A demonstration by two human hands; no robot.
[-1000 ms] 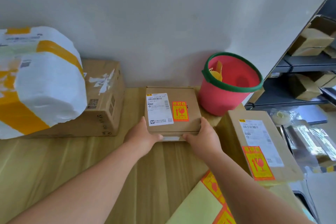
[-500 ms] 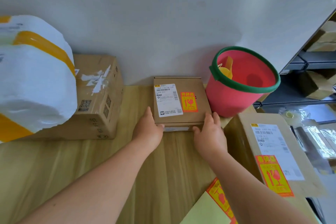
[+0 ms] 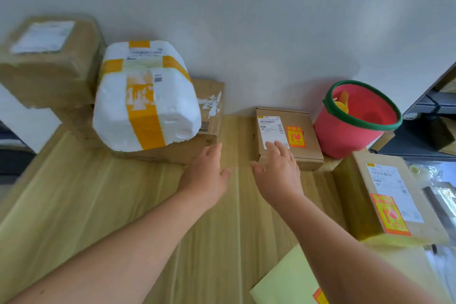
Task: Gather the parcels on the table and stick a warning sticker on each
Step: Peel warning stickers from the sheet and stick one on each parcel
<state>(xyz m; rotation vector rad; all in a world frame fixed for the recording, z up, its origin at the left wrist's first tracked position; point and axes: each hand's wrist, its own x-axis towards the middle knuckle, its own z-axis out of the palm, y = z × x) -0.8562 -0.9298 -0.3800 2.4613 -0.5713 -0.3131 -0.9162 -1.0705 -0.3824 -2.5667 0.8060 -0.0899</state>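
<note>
Both of my hands are spread flat and grasp nothing: my left hand hovers over the bare wooden counter, my right hand rests its fingertips on the near edge of the small flat parcel, which already wears its orange warning sticker. What I judge comes next lies up and to the left of my left hand, the nearer one: the white foam parcel, banded in yellow tape, sitting on a brown carton, neither showing a sticker. A second stickered parcel lies to my right, beside the red bucket. A plain wall backs the counter.
</note>
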